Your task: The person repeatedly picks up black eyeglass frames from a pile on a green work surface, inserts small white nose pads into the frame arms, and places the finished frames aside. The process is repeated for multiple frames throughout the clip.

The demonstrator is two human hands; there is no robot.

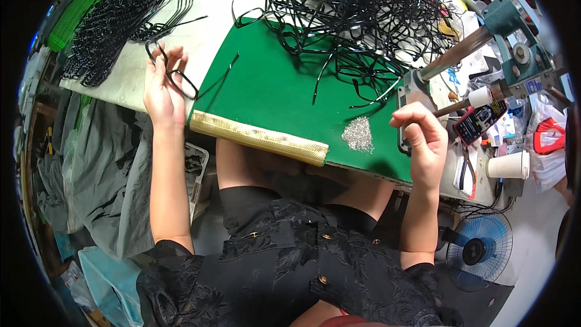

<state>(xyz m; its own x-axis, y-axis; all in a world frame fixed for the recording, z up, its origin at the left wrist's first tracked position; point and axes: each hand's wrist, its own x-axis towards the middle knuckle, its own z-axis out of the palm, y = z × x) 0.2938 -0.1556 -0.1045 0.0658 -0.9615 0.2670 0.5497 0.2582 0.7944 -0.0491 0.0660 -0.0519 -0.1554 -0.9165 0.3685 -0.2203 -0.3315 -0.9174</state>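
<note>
A black eyeglass frame (196, 91) is in my left hand (164, 97), held up over the left edge of the green mat (260, 85). The fingers close around it near the bridge, and one temple sticks out to the right. At the mat's right side my right hand (426, 145) is raised with the fingers curled in to the thumb. Whatever may be between those fingertips is too small to see. Just left of it lies a heap of tiny silver metal pieces (358, 134), perhaps screws. A gold textured strip (260, 138) runs along the mat's front edge.
A tangled pile of black eyeglass frames (357, 12) covers the back of the table. Rows of stacked frames (115, 30) lie far left. On the right stand a teal-headed bench machine (502, 24), pliers (465, 172), a white cup (508, 165) and a blue fan (478, 248).
</note>
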